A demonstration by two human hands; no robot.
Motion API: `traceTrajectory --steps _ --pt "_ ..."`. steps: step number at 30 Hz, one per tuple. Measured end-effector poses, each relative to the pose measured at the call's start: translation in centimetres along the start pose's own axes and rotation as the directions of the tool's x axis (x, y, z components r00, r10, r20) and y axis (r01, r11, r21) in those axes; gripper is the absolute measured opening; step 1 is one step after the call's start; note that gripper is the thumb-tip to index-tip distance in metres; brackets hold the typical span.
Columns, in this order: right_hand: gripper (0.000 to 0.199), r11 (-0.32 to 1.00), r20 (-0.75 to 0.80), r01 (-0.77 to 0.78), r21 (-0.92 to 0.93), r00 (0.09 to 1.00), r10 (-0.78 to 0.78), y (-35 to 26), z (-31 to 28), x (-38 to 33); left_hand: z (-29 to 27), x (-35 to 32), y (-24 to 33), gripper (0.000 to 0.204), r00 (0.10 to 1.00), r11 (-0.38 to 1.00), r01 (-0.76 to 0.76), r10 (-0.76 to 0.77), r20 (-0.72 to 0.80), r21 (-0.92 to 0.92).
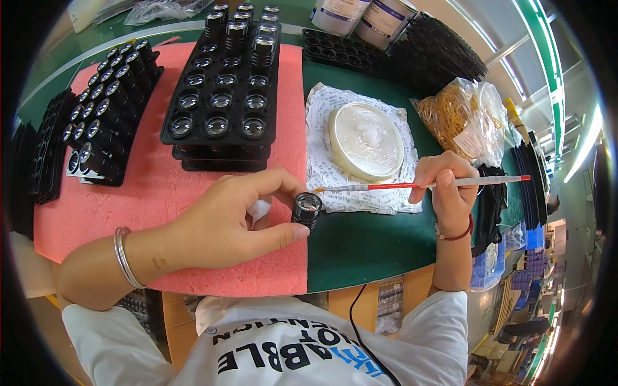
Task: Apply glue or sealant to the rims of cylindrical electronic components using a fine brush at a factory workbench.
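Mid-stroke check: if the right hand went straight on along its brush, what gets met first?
Leading with the brush, probably the left hand's index fingertip or the black cylinder it holds; depth leaves unclear which.

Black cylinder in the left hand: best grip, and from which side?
I'd pinch the black cylinder by its ridged side wall, from the left: the round wall offers opposing faces, and the brush tip is near the upward-facing rim, best kept clear.
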State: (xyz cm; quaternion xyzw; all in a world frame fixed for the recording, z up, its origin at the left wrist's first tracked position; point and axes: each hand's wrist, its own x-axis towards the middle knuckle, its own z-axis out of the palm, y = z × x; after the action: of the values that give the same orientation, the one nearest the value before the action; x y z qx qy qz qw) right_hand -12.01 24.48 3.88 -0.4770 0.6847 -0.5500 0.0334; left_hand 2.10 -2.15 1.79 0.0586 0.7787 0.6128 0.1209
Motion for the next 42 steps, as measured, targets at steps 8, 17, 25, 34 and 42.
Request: traceTrajectory --steps 8,17,25,34,42 --pt "0.030 0.996 0.034 0.039 -0.080 0.999 -0.037 -0.1 0.0 0.1 0.2 0.0 -0.1 0.029 0.999 1.000 -0.030 0.029 -0.025 -0.010" --pt "0.031 0.997 0.036 -0.026 -0.079 0.999 0.029 -0.2 0.1 0.1 0.1 0.1 0.0 0.028 1.000 1.000 -0.018 0.018 -0.008 0.018" --pt "0.038 0.997 -0.077 0.039 0.070 0.996 -0.033 0.4 0.0 -0.2 0.2 0.1 -0.3 0.029 0.999 0.997 -0.035 0.033 -0.025 -0.074" --pt "0.031 0.921 -0.237 0.080 0.380 0.971 0.013 0.8 -0.4 0.5 0.1 0.3 -0.2 0.026 1.000 0.971 -0.005 0.003 -0.009 -0.240" --pt "0.024 0.943 -0.502 -0.031 0.331 0.840 0.204 0.2 0.7 1.0 0.2 0.3 -0.7 0.026 0.999 0.961 -0.034 0.025 -0.039 -0.276"
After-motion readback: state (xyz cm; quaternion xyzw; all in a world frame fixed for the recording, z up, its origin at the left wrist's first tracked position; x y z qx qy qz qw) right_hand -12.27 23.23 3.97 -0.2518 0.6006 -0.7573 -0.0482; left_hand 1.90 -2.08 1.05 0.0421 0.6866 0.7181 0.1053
